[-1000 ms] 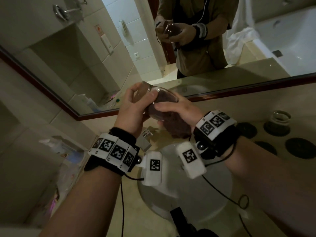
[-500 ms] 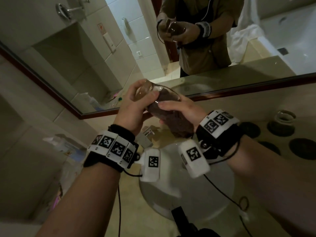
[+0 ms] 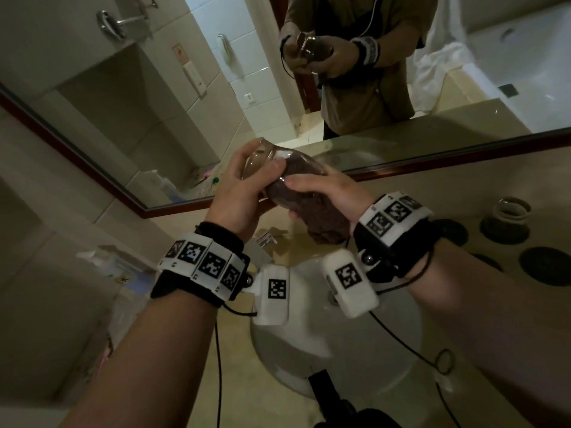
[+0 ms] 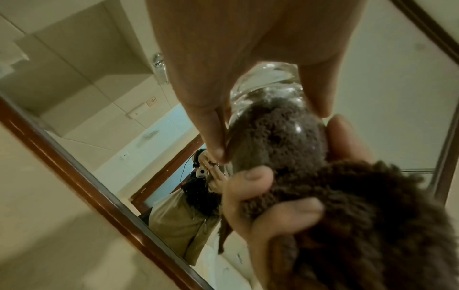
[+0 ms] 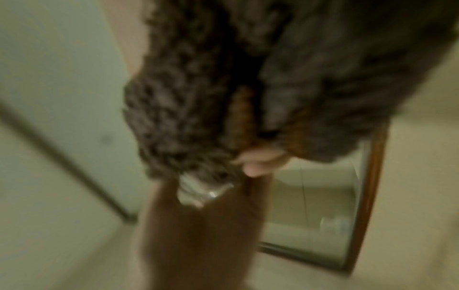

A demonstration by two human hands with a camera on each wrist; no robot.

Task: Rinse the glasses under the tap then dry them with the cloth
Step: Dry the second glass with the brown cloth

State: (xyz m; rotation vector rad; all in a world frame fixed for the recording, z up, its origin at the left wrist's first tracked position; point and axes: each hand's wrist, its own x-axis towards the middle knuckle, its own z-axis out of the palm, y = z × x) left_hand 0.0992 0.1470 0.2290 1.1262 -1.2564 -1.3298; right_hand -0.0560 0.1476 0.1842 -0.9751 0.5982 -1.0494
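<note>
A clear glass (image 3: 272,157) lies tilted in the air above the basin, base toward the mirror. My left hand (image 3: 256,168) grips its base end, thumb on top. A brown terry cloth (image 3: 312,211) is stuffed into the glass's mouth, and my right hand (image 3: 296,199) holds the bunched cloth at the rim. From the left wrist, the cloth (image 4: 278,137) fills the glass (image 4: 268,82), with right fingers (image 4: 250,176) curled into it. The right wrist view is blurred: cloth (image 5: 211,88), glass (image 5: 198,190). A second glass (image 3: 509,211) stands upright on a dark coaster at right.
The white basin (image 3: 355,359) lies under my wrists, with the tap (image 3: 265,239) behind it. Several dark round coasters (image 3: 547,265) sit on the counter at right. A framed mirror (image 3: 185,118) runs along the wall. Toiletries (image 3: 117,264) crowd the left counter.
Both hands stay on the glass and cloth above the basin. The right hand has shifted slightly on the cloth at the glass's mouth; the glass's tilt is nearly unchanged.
</note>
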